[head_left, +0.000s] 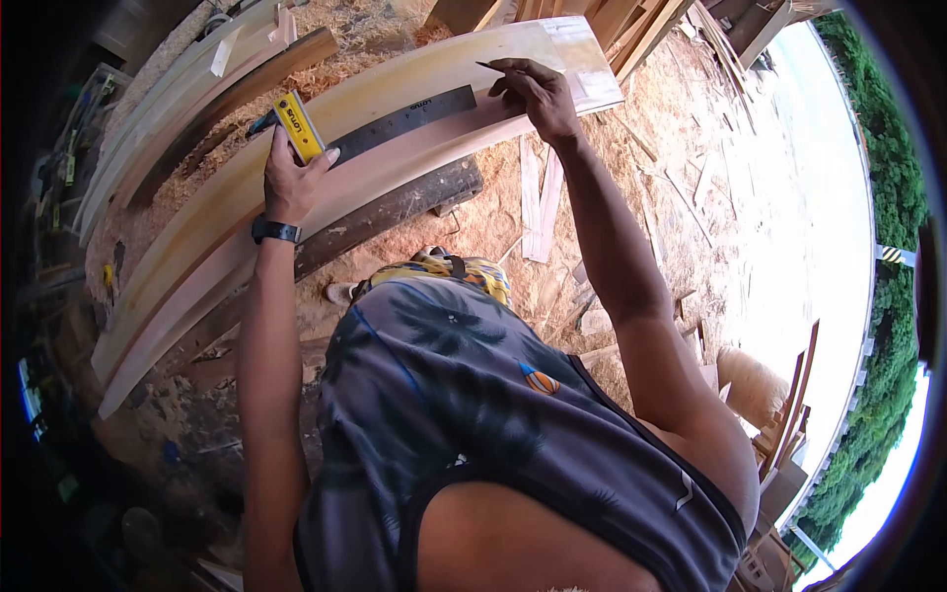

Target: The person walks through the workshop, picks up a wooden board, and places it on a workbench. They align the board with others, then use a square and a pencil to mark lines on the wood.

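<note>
My left hand (292,180) is closed around the yellow stock (299,126) of a try square marked LOTUS. The square's dark blade (409,118) lies along the face of a long pale wooden board (473,47). Just past the blade's far end, my right hand (536,96) pinches a thin dark pencil (487,66), its tip pointing left above the board. A black watch (275,230) sits on my left wrist.
Under the board is a dark, stained beam (395,209). More boards (222,74) lean at the upper left. Wood shavings and offcuts (541,202) cover the ground; a stack of lumber (641,35) stands at the top right.
</note>
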### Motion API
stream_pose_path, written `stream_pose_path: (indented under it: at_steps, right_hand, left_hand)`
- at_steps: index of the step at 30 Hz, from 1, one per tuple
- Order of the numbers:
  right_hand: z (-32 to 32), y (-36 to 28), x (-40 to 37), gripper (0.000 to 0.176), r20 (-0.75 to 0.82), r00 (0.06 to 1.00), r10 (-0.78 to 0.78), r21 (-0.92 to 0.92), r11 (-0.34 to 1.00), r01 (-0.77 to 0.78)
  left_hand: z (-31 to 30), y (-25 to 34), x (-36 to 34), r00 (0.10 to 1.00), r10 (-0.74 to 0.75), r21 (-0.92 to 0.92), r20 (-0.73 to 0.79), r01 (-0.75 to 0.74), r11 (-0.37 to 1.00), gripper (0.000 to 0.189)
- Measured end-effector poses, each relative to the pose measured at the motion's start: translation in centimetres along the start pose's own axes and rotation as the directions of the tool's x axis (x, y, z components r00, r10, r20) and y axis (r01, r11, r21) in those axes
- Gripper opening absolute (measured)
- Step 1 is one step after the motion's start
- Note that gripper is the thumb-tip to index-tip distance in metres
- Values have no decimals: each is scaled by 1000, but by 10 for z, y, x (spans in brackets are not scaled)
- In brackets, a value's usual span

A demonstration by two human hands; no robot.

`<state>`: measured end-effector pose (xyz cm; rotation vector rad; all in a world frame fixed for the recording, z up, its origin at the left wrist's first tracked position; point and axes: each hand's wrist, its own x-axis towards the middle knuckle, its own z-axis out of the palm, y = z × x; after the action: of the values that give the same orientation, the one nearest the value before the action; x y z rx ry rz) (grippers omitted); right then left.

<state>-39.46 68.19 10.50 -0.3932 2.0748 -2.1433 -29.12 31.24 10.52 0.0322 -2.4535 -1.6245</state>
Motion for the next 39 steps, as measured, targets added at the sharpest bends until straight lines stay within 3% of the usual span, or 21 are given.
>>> stream_pose_path:
  at_steps: [1,3,4,6,8,10,13,17,29,31,39]
  right_hand:
    - [2,1,4,25,4,1000,-6,0,1000,6]
    - [9,4,13,25,83,984,-159,-230,958,174]
    - [11,5,17,26,86,994,-69,-412,906,98]
    - [13,10,24,24,149,985,-87,-354,926,135]
    - [13,16,25,23,209,972,-110,-294,940,170]
    - [15,13,24,22,222,966,-132,-545,805,235]
    - [17,10,16,20,144,987,-72,-416,901,127]
    - [17,23,16,21,151,983,-106,-311,939,149]
    - [24,5,7,20,101,991,-83,-426,897,118]
    - [24,6,7,19,124,980,-158,-475,858,198]
    - [24,5,5,19,139,977,-163,-516,830,212]
  left_hand:
    - [-1,-1,0,1000,-15,20,19,14,1000,48]
    - [-4,-1,-1,999,-28,44,37,26,999,49]
    - [-5,0,-2,999,-35,63,24,34,997,48]
    - [-7,-4,-3,999,-41,87,17,40,995,48]
    - [-9,-13,-2,1000,3,-4,-3,-3,1000,47]
    - [-11,-8,-3,1000,-3,7,3,3,1000,48]
    - [-8,-6,-4,1000,-5,-10,-1,5,1000,49]
    - [-9,-8,-4,1000,-7,13,-2,7,1000,51]
    - [-7,-9,-5,998,43,9,-48,-43,999,48]
    - [-8,-8,-6,998,43,14,-50,-42,999,48]
    - [-9,-11,-5,998,47,26,-40,-46,999,46]
